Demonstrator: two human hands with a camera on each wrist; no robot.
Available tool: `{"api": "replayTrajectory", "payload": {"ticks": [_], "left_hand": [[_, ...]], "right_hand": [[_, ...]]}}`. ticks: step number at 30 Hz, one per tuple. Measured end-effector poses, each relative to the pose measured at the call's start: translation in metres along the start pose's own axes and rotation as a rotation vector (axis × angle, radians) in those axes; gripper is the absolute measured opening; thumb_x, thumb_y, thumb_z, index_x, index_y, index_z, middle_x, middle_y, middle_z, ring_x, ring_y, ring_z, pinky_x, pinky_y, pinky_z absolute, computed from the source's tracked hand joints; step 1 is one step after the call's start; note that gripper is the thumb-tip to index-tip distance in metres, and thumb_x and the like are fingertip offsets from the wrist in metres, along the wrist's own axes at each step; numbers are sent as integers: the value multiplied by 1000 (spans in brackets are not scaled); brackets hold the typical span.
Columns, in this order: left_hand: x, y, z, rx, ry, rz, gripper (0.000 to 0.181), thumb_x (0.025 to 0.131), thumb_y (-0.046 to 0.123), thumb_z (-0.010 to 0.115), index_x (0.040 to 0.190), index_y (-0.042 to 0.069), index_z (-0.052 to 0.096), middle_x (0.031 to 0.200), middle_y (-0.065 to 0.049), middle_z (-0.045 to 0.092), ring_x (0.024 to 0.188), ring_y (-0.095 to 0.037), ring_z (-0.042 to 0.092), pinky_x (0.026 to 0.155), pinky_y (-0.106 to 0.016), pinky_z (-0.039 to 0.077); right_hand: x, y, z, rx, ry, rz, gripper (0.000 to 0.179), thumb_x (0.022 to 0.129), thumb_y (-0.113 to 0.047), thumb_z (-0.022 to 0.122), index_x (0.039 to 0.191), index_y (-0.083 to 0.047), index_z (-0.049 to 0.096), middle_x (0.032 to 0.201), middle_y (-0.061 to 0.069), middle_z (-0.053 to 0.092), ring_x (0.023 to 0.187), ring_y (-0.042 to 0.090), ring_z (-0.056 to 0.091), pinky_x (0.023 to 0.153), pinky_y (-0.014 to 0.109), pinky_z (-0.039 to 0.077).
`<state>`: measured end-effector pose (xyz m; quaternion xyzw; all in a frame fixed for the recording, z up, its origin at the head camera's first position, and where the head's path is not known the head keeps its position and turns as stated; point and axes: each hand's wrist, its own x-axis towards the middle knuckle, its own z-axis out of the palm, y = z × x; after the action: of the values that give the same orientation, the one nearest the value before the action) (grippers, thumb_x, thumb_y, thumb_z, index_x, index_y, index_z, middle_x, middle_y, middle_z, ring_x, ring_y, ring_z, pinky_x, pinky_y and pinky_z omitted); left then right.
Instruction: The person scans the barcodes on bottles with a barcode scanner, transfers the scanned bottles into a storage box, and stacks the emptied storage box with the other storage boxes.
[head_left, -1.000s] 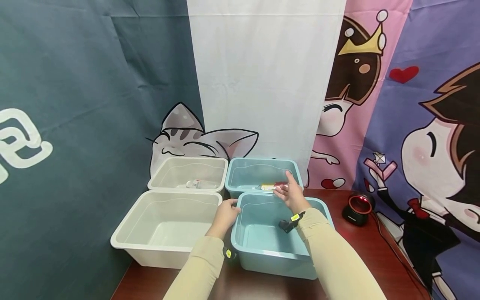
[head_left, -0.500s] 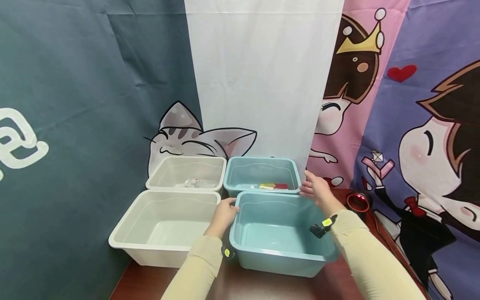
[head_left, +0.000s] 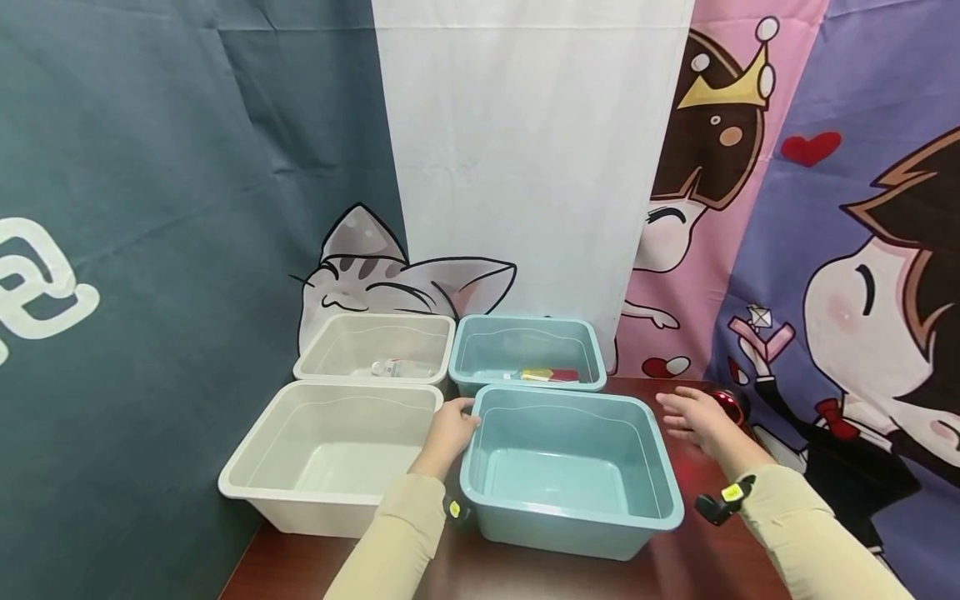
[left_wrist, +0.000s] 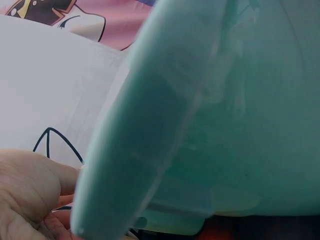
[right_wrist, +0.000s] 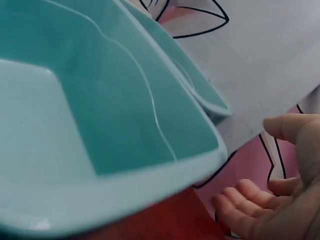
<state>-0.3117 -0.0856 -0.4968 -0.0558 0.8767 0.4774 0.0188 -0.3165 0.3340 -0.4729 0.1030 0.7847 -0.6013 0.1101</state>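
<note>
My left hand (head_left: 450,433) is at the left rim of the front light-blue basin (head_left: 570,517), its thumb and fingers holding the edge near the back corner. In the left wrist view the left hand (left_wrist: 30,195) meets the basin's rim (left_wrist: 130,135); the fingertips are partly hidden. To the right of this basin, my right hand (head_left: 701,425) hovers apart from it, holding nothing. Relaxed, spread fingers (right_wrist: 250,195) show in the right wrist view beside the basin's corner (right_wrist: 217,155).
A large white basin (head_left: 262,483) stands left. Behind, a smaller white basin (head_left: 322,350) holds a clear bottle (head_left: 401,367), and a smaller blue basin (head_left: 465,354) holds a yellow-and-red item (head_left: 551,375). A black scanner with a red glow (head_left: 731,406) stands right, on the brown table (head_left: 720,533).
My right hand has moved right, from above the front blue basin to outside its right rim. The left hand stays at the left rim.
</note>
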Motion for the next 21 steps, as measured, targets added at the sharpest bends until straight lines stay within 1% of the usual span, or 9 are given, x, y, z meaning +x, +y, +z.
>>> {"api": "replayTrajectory", "payload": {"ticks": [2, 4, 6, 9, 12, 14, 17, 21], "left_hand": [[1, 0, 0, -1, 1, 0, 41, 95, 11, 65, 135, 1, 61, 106, -16, 71, 98, -30, 70, 85, -46, 59], [1, -1, 0, 2, -1, 3, 41, 95, 11, 65, 135, 2, 61, 105, -16, 71, 97, -29, 70, 85, -46, 60], [1, -1, 0, 4, -4, 6, 41, 96, 11, 65, 135, 1, 61, 104, -16, 71, 95, -29, 70, 84, -46, 60], [1, -1, 1, 6, -3, 8, 41, 96, 11, 65, 135, 2, 61, 104, -15, 71, 94, -28, 70, 84, -45, 60], [0, -1, 2, 7, -4, 6, 41, 96, 11, 65, 135, 2, 61, 102, -14, 71, 93, -27, 70, 83, -45, 60], [0, -1, 2, 10, -4, 6, 41, 95, 11, 65, 135, 2, 61, 101, -14, 71, 92, -26, 70, 83, -44, 60], [0, -1, 2, 7, -7, 6, 41, 95, 11, 65, 135, 2, 61, 99, -13, 71, 91, -25, 69, 82, -43, 60], [0, 0, 0, -3, 1, -3, 41, 95, 11, 65, 135, 2, 61, 98, -13, 70, 90, -25, 69, 82, -43, 60]], "right_hand": [[-3, 8, -4, 5, -64, 9, 85, 103, -32, 59, 155, 12, 8, 145, 39, 40, 120, 41, 60, 101, 54, 51], [-7, 16, -7, -10, -143, 18, 79, 103, -28, 59, 152, 16, 16, 135, 35, 53, 110, 35, 66, 95, 54, 55], [-11, 22, -8, -22, -221, 27, 70, 103, -24, 60, 147, 17, 26, 123, 27, 63, 103, 32, 70, 90, 54, 57], [-16, 29, -10, -43, -310, 29, 60, 102, -22, 59, 143, 16, 36, 114, 16, 69, 100, 30, 70, 88, 52, 59], [-20, 33, -9, -32, -341, 23, 55, 101, -18, 60, 140, 14, 38, 111, 14, 69, 100, 30, 69, 88, 51, 59], [-23, 35, -7, -27, -338, 13, 55, 101, -17, 61, 140, 14, 37, 111, 14, 68, 99, 30, 70, 87, 50, 59], [-25, 36, -5, -14, -323, 6, 58, 100, -17, 62, 142, 13, 35, 113, 15, 68, 100, 30, 70, 86, 49, 60], [-26, 36, -2, 13, -334, -5, 63, 101, -17, 60, 148, 10, 29, 116, 15, 67, 102, 30, 69, 87, 49, 59]]}}
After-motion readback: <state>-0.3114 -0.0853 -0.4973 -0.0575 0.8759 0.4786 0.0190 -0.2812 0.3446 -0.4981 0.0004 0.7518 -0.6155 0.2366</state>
